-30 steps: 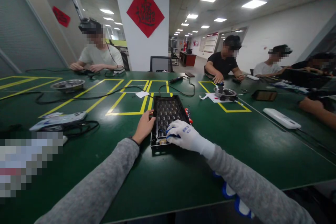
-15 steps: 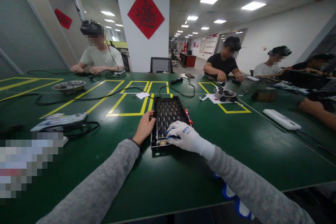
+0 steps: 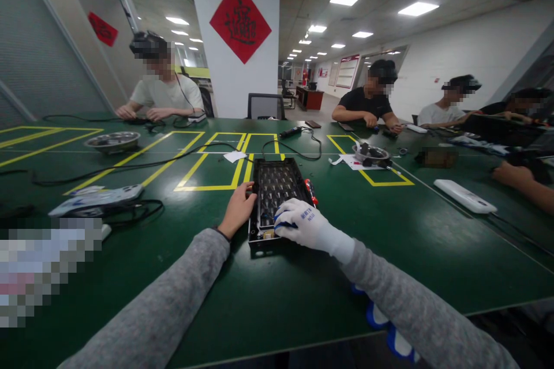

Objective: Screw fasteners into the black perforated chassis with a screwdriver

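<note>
A shallow black case (image 3: pixel 277 241) lies on the green table, its long side running away from me. Rows of small metallic parts (image 3: pixel 277 187) fill its tray, and a tan-coloured piece (image 3: pixel 269 234) shows at the near end. My bare left hand (image 3: pixel 237 209) grips the case's left wall, fingers curled over the edge. In a white glove with blue fingertips, my right hand (image 3: pixel 300 220) is over the near right part of the case, its fingers bent together down into it. What those fingertips hold is hidden. A red-handled tool (image 3: pixel 311 192) lies against the case's right side.
Black cables (image 3: pixel 130 168) cross the table on the left, near a metal bowl (image 3: pixel 113 142). Another bowl (image 3: pixel 372 153) stands on paper at the right. A white power strip (image 3: pixel 465 196) lies further right. Several people sit around the table.
Both my hands stay in place on the case. A cable on the left has shifted, and the co-worker in black has drawn a hand back from the bowl.
</note>
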`<state>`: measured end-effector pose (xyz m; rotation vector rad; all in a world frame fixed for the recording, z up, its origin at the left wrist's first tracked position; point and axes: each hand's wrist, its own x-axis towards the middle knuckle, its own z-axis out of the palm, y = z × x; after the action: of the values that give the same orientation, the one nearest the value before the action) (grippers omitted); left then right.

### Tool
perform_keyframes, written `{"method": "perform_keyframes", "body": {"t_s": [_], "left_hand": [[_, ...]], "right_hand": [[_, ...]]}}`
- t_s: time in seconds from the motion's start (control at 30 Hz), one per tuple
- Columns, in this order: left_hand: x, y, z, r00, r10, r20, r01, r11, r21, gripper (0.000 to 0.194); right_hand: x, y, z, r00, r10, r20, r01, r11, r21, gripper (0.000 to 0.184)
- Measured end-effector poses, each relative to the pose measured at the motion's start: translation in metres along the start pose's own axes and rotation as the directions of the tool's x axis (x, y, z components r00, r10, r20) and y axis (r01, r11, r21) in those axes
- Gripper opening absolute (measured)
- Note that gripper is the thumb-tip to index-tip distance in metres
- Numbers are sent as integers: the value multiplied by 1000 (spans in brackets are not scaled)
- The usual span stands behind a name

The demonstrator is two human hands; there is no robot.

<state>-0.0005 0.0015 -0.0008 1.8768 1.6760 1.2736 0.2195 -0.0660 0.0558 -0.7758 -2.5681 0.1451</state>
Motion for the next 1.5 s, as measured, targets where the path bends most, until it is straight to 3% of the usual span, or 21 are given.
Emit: {"method": "perform_keyframes", "body": {"t_s": [1.5], "left_hand": [[-1, 3, -2, 1000, -9, 5, 9, 1000, -18, 38]], "right_hand": [[1, -3, -2, 1000, 14, -15, -14, 1000, 18, 18]]}}
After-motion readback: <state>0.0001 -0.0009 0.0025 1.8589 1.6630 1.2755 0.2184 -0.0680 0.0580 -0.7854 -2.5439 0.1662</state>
